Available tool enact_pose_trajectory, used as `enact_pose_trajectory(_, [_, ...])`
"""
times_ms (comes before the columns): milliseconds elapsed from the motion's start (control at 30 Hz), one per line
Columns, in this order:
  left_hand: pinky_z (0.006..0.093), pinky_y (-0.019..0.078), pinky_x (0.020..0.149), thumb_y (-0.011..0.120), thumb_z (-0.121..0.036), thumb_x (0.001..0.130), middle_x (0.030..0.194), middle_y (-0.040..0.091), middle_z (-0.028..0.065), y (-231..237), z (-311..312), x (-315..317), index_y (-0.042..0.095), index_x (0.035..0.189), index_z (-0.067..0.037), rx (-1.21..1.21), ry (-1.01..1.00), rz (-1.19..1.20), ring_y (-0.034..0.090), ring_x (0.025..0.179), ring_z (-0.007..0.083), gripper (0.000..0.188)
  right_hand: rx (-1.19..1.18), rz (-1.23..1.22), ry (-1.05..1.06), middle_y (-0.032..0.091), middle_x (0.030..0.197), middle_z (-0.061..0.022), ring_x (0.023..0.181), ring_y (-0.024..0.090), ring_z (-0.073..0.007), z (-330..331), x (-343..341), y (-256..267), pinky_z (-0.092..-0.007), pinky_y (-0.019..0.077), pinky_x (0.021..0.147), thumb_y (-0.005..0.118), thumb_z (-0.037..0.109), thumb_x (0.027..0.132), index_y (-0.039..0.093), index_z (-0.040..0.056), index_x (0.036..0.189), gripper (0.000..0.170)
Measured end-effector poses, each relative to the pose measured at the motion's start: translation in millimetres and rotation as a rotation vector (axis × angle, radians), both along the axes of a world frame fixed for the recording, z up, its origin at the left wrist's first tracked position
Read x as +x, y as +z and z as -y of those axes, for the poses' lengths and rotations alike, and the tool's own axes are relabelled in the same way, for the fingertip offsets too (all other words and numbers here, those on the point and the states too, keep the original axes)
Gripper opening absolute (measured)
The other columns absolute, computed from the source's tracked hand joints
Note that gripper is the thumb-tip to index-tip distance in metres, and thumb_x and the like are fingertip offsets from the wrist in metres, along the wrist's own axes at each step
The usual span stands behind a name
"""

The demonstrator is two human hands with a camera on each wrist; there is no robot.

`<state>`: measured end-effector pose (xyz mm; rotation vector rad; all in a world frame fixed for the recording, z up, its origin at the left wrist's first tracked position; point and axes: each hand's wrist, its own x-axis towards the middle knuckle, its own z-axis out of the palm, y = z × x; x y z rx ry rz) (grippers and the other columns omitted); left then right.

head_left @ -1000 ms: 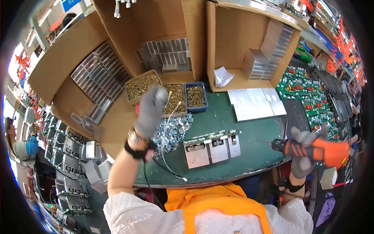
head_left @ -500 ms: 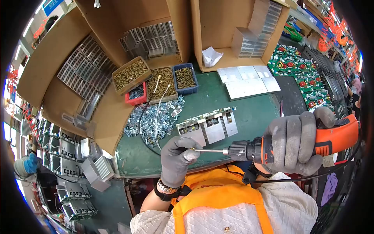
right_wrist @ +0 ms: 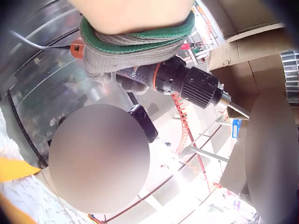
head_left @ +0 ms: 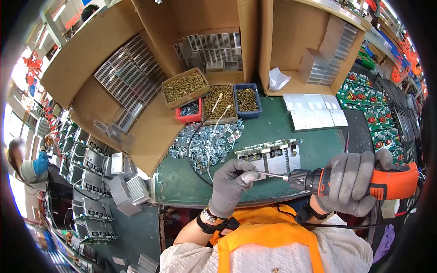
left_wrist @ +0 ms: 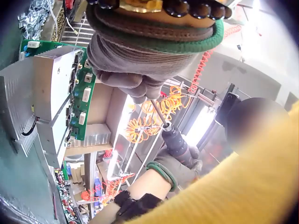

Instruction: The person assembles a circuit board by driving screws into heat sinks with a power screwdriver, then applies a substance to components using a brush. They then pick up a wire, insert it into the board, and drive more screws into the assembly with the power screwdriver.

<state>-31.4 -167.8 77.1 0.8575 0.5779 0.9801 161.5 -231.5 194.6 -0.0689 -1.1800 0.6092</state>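
My right hand [head_left: 348,184] grips an orange-and-black cordless drill [head_left: 393,182], held level above the table's front edge, its bit [head_left: 273,175] pointing left. At the bit's tip, my left hand [head_left: 227,186] pinches with thumb and forefinger; a small screw there is mostly hidden by the gloved fingertips. The left wrist view shows the bit [left_wrist: 160,113] running up to those fingers. The right wrist view shows the black chuck [right_wrist: 201,87]. Just beyond the hands lies a green circuit board [head_left: 273,146] with silver heat sinks [head_left: 291,159] attached, partly covered by the left hand.
Trays of brass screws, one cardboard [head_left: 189,101] and one blue [head_left: 250,115], stand at the back beside a red tray [head_left: 189,119]. Metal clips [head_left: 195,148] are heaped in front, with cables across them. Flat silver plates [head_left: 316,120] lie right. Large cardboard boxes [head_left: 255,45] line the back.
The left hand has come from near the screw trays to the bit's tip. The right hand has brought the drill inward from the right. During the last half second the hands keep their pose while the view shifts.
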Motion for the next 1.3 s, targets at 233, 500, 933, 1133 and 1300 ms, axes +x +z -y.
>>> enact_pose_trajectory(233, [0.0207,0.0384,0.049,0.073,-0.012,0.083,0.080,0.067,0.0088,2,-8,-11,0.064,0.094,-0.002,-0.016,-0.108,-0.054,0.053,0.058,0.0092,0.018,-0.041,-0.118,0.058,0.049,0.061,-0.0018,0.042,0.047,-0.0088,-10,6,-4,-0.0230,0.0432,0.038,0.070,0.011,0.087,0.037,0.0018,0.133,0.057])
enact_pose_trajectory(500, [0.0242,0.0468,0.071,0.078,-0.038,0.078,0.095,0.066,0.0021,18,-48,-28,0.064,0.111,0.001,0.612,-0.167,-0.398,0.058,0.080,0.0101,0.052,-0.060,-0.440,0.120,0.041,0.073,0.0002,0.053,0.040,-0.0060,-29,15,-20,-0.0225,0.0358,0.045,0.061,0.008,0.089,0.038,-0.0056,0.134,0.053])
enact_pose_trajectory(933, [0.0382,0.0551,0.077,0.060,-0.014,0.087,0.104,0.072,0.0075,-16,-273,-41,0.074,0.101,-0.014,1.222,-0.394,-2.234,0.069,0.096,0.0258,0.020,-0.028,-0.342,-0.030,0.041,0.073,-0.0005,0.056,0.042,-0.0080,-20,39,-18,-0.0234,0.0404,0.050,0.064,0.009,0.088,0.038,-0.0025,0.134,0.053])
enact_pose_trajectory(1133, [0.0346,0.0556,0.076,0.063,-0.012,0.086,0.101,0.073,0.0068,-1,-262,-25,0.074,0.100,-0.011,1.208,-0.479,-2.325,0.070,0.096,0.0229,0.018,-0.040,-0.362,0.002,0.042,0.074,-0.0006,0.056,0.043,-0.0081,-17,44,-22,-0.0240,0.0415,0.050,0.064,0.010,0.088,0.038,-0.0028,0.134,0.054])
enact_pose_trajectory(1300, [0.0377,0.0554,0.074,0.060,-0.013,0.086,0.096,0.073,0.0071,-14,-268,-33,0.075,0.096,-0.013,1.229,-0.375,-2.272,0.070,0.093,0.0254,0.018,-0.042,-0.384,0.021,0.041,0.074,-0.0003,0.057,0.043,-0.0079,-8,47,-22,-0.0231,0.0412,0.050,0.064,0.010,0.088,0.038,-0.0028,0.134,0.055])
